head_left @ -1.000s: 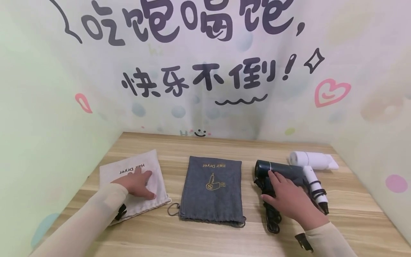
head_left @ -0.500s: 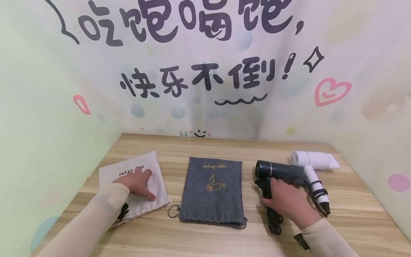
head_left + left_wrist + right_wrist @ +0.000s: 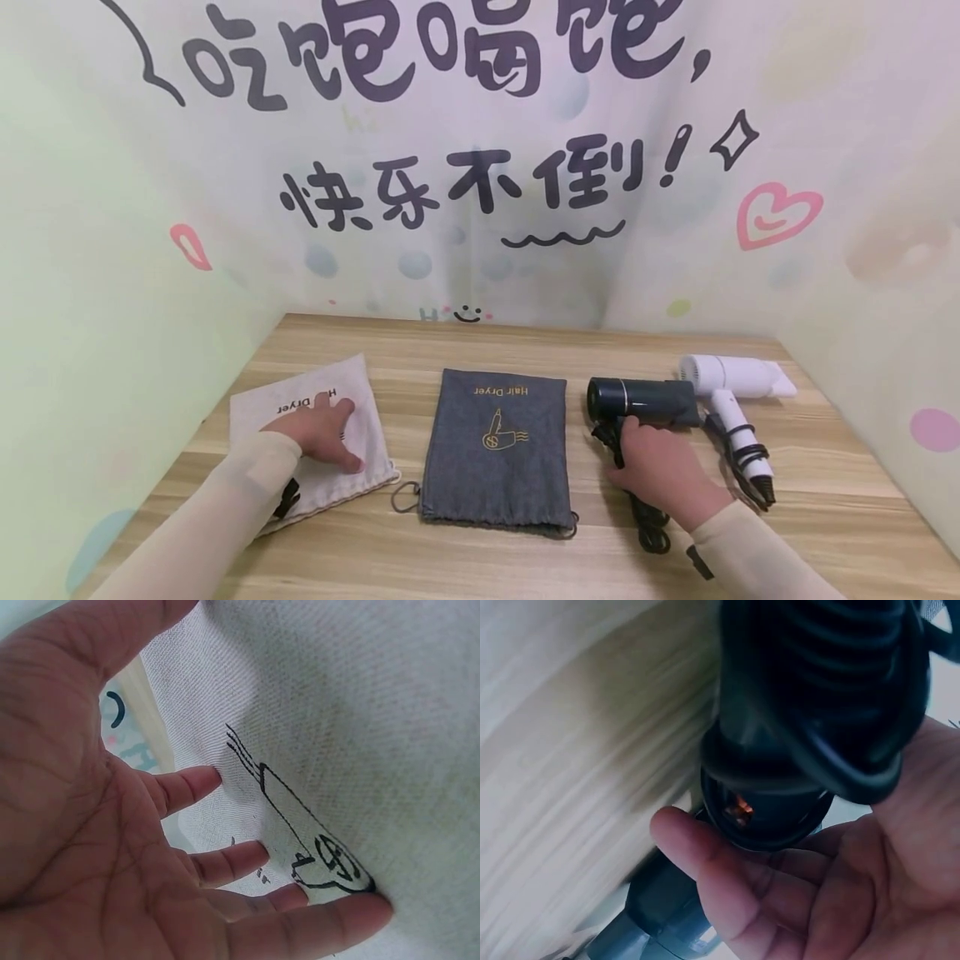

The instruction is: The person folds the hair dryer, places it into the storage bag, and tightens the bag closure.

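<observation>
On the left in the head view lies a white drawstring bag (image 3: pixel 318 487) printed "Hair Dryer". My left hand (image 3: pixel 322 429) rests on it, fingers spread; in the left wrist view its fingertips touch the fabric (image 3: pixel 360 750) around a printed dryer drawing. Toward the right, a dark hair dryer (image 3: pixel 645 402) lies with its barrel pointing sideways. My right hand (image 3: pixel 667 467) grips its handle, around which a black cord is wound. The right wrist view shows the fingers (image 3: pixel 727 877) curled around the cord-wrapped handle (image 3: pixel 772 735), close over the wood.
Between the hands a dark grey drawstring bag (image 3: pixel 495 475) with gold print lies flat. Behind and right of the dark dryer is a white hair dryer (image 3: pixel 738 377), cord wound on its handle. A printed cloth backdrop (image 3: pixel 480 275) stands behind the wooden table (image 3: pixel 375 337).
My right hand has closed around the dark dryer's handle. The dark dryer has shifted a little left, away from the white dryer. My left hand has stayed on the white bag.
</observation>
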Available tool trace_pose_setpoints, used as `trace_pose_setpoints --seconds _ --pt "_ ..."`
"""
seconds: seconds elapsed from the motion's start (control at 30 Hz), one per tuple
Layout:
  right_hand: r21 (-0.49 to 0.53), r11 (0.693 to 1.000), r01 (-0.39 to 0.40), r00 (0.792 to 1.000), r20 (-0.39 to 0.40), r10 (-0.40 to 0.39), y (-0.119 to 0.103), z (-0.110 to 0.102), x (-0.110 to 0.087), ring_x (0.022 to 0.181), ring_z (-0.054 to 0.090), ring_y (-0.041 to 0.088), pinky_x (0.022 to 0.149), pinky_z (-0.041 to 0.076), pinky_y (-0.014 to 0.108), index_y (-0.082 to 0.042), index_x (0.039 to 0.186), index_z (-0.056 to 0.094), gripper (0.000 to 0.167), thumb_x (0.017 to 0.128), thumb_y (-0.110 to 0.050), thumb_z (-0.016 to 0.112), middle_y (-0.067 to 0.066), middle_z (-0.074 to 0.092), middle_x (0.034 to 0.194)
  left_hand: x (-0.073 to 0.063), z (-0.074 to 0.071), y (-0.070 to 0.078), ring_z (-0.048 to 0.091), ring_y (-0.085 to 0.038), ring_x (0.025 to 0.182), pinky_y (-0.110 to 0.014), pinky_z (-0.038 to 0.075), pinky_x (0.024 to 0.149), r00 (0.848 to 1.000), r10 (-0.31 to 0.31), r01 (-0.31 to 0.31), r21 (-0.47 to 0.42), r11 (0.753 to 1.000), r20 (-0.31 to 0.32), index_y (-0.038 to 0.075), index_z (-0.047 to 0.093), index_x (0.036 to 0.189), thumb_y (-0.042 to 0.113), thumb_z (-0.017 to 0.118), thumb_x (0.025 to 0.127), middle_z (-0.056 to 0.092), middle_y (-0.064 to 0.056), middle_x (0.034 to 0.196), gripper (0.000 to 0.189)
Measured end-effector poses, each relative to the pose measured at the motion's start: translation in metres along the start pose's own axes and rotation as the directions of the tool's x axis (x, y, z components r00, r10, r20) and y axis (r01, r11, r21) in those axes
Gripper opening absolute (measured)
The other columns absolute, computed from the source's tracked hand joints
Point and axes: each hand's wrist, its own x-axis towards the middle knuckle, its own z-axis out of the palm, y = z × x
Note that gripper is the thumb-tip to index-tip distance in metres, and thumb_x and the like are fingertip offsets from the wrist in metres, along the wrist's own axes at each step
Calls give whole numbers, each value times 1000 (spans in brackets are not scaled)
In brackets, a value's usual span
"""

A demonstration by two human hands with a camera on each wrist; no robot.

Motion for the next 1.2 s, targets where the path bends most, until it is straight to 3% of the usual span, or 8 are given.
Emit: trace_pose_setpoints --seconds 0.27,0.5,0.9,1.2 --pt "76 997 -27 999 19 25 -1 2 4 52 51 20 45 43 36 17 100 52 57 73 -24 80 8 52 65 0 2 -2 38 -64 124 -72 33 97 1000 0 0 1 1000 -8 -1 37 147 50 82 72 22 -46 145 102" --pt "173 981 -85 995 66 75 -1 4 7 51 50 18 46 42 32 -2 78 51 33 73 -17 79 5 49 65 1 2 -2 37 -62 126 -72 33 98 1000 -6 6 -3 1000 -8 0 37 147 50 82 72 23 -45 146 101" --pt "167 974 -150 982 139 128 1 3 9 53 51 20 48 43 34 -9 63 54 35 74 -27 82 6 51 65 -4 6 1 33 -65 126 -74 34 94 1000 -16 15 -29 999 -8 1 39 147 50 83 71 24 -43 146 100" --pt "215 958 -190 972 179 153 7 6 11 62 57 24 56 50 40 12 97 47 56 76 -30 79 16 56 74 -4 1 1 33 -65 127 -73 32 97 1000 -20 20 -2 1000 -7 0 38 147 50 82 73 23 -44 146 100"
